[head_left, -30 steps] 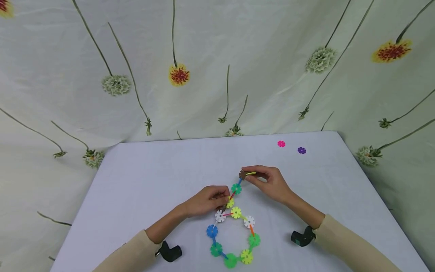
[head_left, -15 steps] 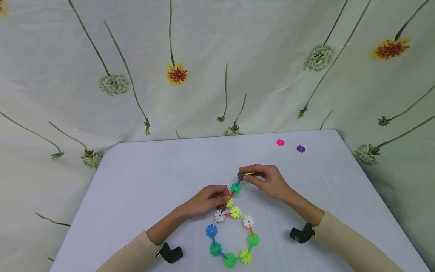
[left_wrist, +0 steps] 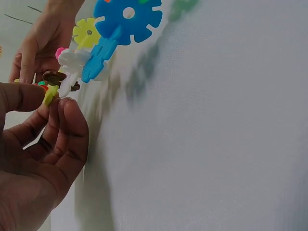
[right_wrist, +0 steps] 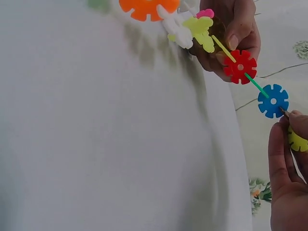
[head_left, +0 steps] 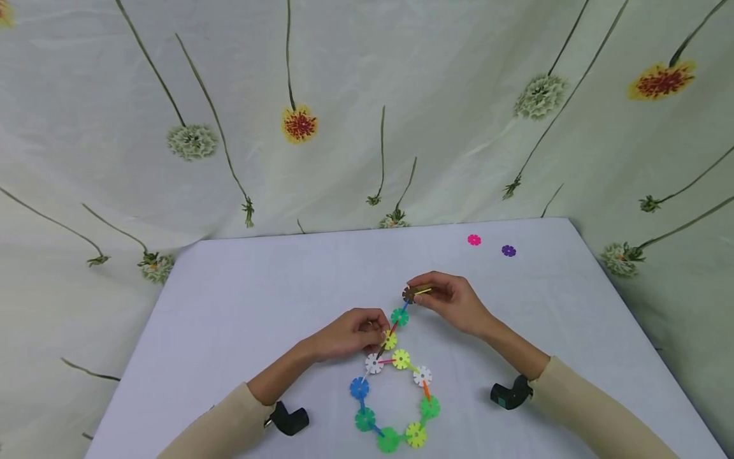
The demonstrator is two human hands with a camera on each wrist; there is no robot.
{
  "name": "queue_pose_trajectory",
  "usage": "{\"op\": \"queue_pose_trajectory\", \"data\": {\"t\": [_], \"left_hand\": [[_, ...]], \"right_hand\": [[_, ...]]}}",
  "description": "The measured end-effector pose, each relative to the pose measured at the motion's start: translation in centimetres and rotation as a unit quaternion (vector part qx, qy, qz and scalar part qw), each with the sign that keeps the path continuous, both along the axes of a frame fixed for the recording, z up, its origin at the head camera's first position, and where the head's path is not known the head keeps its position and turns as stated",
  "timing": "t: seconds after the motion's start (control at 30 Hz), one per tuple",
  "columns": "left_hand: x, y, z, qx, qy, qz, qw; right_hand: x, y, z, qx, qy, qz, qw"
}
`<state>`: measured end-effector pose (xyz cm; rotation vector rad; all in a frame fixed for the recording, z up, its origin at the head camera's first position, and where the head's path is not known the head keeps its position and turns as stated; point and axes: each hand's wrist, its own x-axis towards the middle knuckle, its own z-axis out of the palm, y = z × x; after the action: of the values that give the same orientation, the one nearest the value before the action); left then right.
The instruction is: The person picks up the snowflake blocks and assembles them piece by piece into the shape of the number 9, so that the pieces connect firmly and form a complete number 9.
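Note:
Slotted plastic flower discs are joined into a ring with a straight tail leading up from it. My left hand point(head_left: 350, 333) pinches the tail near its yellow disc point(head_left: 390, 340), just above a white disc point(head_left: 374, 363) of the ring. At the tail's far end my right hand point(head_left: 453, 303) pinches a yellow disc point(right_wrist: 298, 140) joined to a brown disc point(head_left: 408, 294). Between the hands runs a green disc point(head_left: 399, 317), with red and blue discs set edge-on. In the right wrist view the red disc point(right_wrist: 240, 67) and blue disc point(right_wrist: 273, 101) face the camera.
A loose pink disc point(head_left: 474, 240) and a purple disc point(head_left: 508, 251) lie at the back right of the white table point(head_left: 275, 274). A flower-print cloth point(head_left: 344, 172) hangs behind. Black wrist cameras, the left one point(head_left: 289, 419) and the right one point(head_left: 511, 393), jut out beside the sleeves.
Both hands keep their grip on the tail and have risen very slightly. The ring of discs shifts a little to the right in view; the loose discs stay put.

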<state>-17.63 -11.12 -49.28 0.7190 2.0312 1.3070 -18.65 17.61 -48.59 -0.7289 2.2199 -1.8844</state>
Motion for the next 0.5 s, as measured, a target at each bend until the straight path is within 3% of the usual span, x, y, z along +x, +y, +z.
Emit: {"op": "queue_pose_trajectory", "data": {"t": [0.13, 0.27, 0.37, 0.5], "left_hand": [[-0.3, 0.1, 0.1, -0.009, 0.012, 0.023, 0.9996], [-0.9, 1.0, 0.3, -0.008, 0.046, 0.082, 0.9956], [-1.6, 2.1, 0.7, 0.010, 0.070, 0.118, 0.9904], [-2.3, 3.2, 0.9, 0.040, 0.082, 0.138, 0.9863]], "right_hand": [[0.0, -0.1, -0.2, -0.010, -0.018, -0.003, 0.9998], [-0.1, -0.3, -0.4, -0.018, -0.030, -0.004, 0.9994], [-0.2, -0.6, -0.5, -0.026, -0.028, -0.010, 0.9992], [-0.1, -1.1, -0.5, -0.034, -0.027, -0.017, 0.9989]]}}
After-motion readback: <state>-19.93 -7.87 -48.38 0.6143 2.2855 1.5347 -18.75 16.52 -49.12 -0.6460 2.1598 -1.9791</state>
